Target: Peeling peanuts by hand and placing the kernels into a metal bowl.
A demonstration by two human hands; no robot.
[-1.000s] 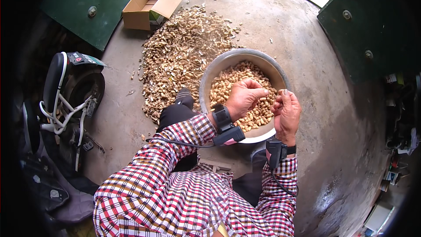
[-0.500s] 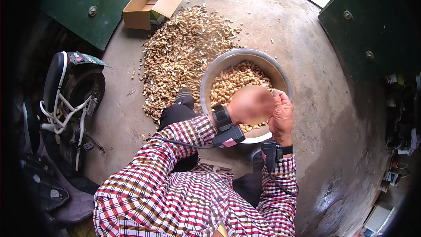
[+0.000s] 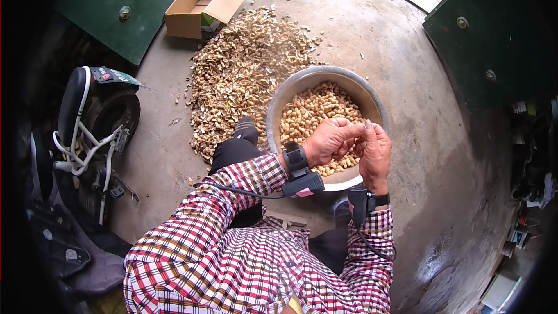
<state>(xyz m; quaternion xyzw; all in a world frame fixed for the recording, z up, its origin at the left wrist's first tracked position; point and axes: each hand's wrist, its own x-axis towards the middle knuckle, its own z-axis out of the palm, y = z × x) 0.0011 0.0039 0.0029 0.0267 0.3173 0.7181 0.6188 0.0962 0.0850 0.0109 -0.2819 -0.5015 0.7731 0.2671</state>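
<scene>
A round metal basin (image 3: 375,97) in front of me holds a heap of unshelled peanuts (image 3: 314,107). Above its near right part, my left hand (image 3: 332,141) and my right hand (image 3: 375,157) meet at the fingertips. Both have their fingers closed in a pinch. Whatever lies between the fingertips is hidden or too small to make out. Black straps with small boxes sit around both wrists. Beyond the basin and to its left spreads a large pile of broken peanut shells (image 3: 238,81) on the floor.
An open cardboard box (image 3: 224,3) stands behind the shell pile. On the left is a two-wheeler with a black seat (image 3: 74,96) and white frame. Dark green door panels (image 3: 125,11) flank the opening. Assorted items line the right edge, and my dark-shod foot touches the shells.
My left hand, smeared earlier, is now sharp with its fingertips against my right hand's. The right hand has barely moved; the basin and shell pile look the same.
</scene>
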